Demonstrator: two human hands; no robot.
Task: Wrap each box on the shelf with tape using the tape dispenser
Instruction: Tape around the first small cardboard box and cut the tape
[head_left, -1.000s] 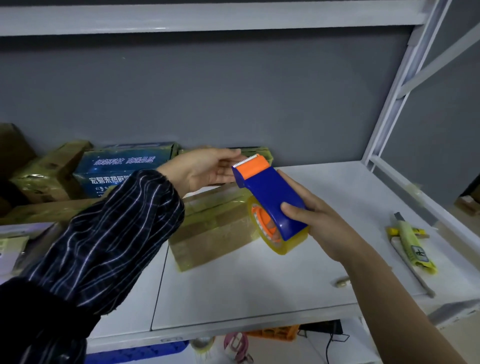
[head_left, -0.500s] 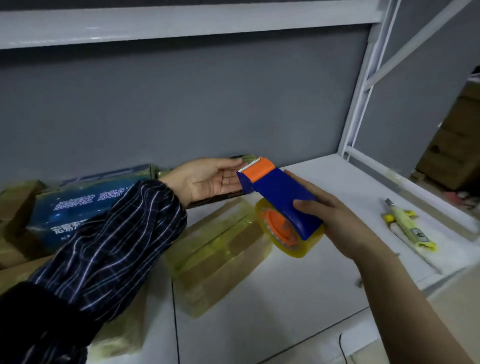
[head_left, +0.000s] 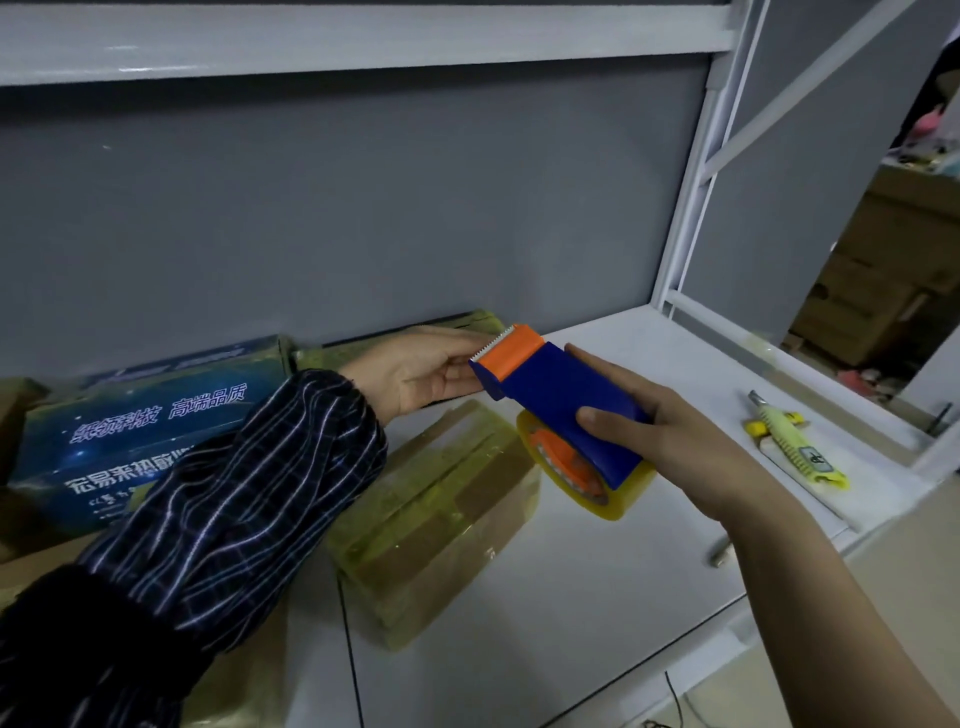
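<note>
My right hand (head_left: 691, 441) grips the blue tape dispenser (head_left: 566, 395) by its body, above the white shelf (head_left: 571, 582). Its yellowish tape roll (head_left: 623, 499) hangs below, and the orange cutter end points left. My left hand (head_left: 415, 369), in a striped sleeve, meets that serrated end with thumb above and fingers below, pinching there; the clear tape itself is hard to make out. A brown box (head_left: 441, 499) covered in glossy tape lies on the shelf under both hands. A blue printed box (head_left: 140, 431) sits at the left.
A yellow utility knife (head_left: 795, 447) lies on the shelf at the right. More taped boxes lie along the grey back wall and at the left edge. The white shelf upright (head_left: 691, 182) stands at the right, with an upper shelf board overhead.
The view has swung left and closer. Both hands keep their hold on the dispenser, which stays over the brown box.
</note>
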